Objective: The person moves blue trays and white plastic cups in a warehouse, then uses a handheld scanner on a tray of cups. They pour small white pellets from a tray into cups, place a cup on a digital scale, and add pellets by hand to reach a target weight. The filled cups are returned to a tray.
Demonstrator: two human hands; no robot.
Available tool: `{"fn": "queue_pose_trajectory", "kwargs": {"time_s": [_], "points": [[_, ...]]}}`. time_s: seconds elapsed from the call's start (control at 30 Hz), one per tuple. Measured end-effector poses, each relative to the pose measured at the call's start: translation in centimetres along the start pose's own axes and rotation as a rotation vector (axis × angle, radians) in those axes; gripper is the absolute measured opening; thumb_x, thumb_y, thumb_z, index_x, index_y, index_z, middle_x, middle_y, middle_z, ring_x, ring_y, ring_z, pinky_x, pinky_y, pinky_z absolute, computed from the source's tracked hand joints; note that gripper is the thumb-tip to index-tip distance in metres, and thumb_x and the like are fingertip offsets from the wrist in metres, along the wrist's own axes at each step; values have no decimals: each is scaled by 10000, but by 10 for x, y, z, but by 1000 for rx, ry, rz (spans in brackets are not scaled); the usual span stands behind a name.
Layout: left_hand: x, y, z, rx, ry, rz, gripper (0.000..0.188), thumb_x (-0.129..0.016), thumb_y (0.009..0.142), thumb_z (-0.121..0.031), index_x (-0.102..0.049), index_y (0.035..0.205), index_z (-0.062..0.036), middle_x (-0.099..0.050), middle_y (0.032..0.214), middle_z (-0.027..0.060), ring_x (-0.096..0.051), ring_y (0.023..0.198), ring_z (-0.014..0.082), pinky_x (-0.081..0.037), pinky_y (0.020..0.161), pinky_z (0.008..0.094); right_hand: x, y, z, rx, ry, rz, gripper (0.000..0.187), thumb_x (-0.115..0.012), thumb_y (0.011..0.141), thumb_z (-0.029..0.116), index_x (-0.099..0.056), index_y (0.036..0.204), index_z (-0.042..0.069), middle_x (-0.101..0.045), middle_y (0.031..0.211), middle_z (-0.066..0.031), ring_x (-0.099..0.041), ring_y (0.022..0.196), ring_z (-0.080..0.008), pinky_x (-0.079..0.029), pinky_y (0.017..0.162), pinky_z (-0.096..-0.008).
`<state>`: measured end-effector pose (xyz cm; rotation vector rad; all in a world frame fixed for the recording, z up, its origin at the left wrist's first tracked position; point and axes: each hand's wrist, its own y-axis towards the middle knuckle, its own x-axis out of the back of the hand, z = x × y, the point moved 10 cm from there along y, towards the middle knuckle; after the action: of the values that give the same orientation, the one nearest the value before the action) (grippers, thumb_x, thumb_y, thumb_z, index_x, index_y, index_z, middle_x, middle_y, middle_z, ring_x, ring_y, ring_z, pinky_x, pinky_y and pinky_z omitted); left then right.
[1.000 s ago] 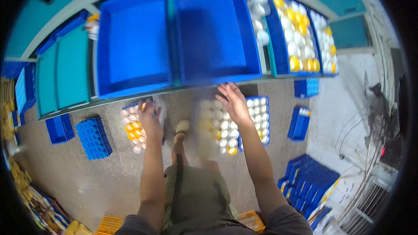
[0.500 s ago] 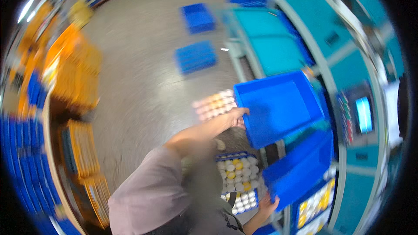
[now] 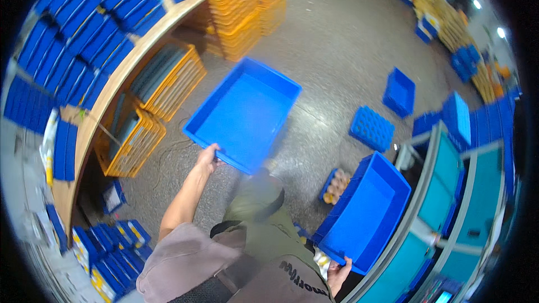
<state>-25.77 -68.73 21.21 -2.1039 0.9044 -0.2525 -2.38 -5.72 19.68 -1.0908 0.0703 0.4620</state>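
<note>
My left hand (image 3: 209, 158) grips the near edge of a shallow blue plastic bin (image 3: 238, 112), thumb over the rim. That bin hangs out over the floor, its inside bare. In my right hand (image 3: 339, 274) is the near corner of a second blue bin (image 3: 368, 213), tilted beside the teal machine, with nothing visible inside. Behind this bin, partly hidden, a tray of round pale and brownish pieces (image 3: 336, 186) sits low near the floor.
A wooden bench (image 3: 120, 87) at left carries stacked blue boxes (image 3: 95, 14), with orange crates (image 3: 168, 78) beneath. More orange crates (image 3: 238, 17) stand beyond it. Ahead right are a blue crate (image 3: 371, 128), another blue bin (image 3: 400, 92) and the teal machine (image 3: 441, 185).
My view and body have turned left toward the bench. Both blue bins have come along in my hands and are now farther apart, the left one swung out over the floor.
</note>
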Motion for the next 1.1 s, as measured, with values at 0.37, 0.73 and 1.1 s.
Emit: {"fn": "queue_pose_trajectory", "kwargs": {"time_s": [0.37,0.73,1.1], "points": [[150,80,-100,-76,-868,-229,617,-595,737,-69,-404,1320,-4,-501,1295,204,-485,1247,399,-414,1049,613,-503,61,-178,-271,-571,353,294,-680,746,113,-620,1032,85,-685,1013,-58,-675,881,-204,-601,747,-330],[111,117,-255,-225,-867,-242,509,-570,751,-48,-479,1249,1,-597,1179,133,-609,1076,287,-521,926,442,-994,65,-352,-282,-632,787,200,-670,793,142,-578,960,81,-673,863,-27,-663,747,-154,-589,698,-281],[-11,277,-582,-375,-628,-163,419,-633,787,-102,-532,1185,-23,-618,1154,93,-620,1039,256,-529,898,414,-1455,161,-460,-52,-670,783,196,-621,821,174,-589,954,33,-675,867,-103,-678,735,-246,-595,661,-368]]}}
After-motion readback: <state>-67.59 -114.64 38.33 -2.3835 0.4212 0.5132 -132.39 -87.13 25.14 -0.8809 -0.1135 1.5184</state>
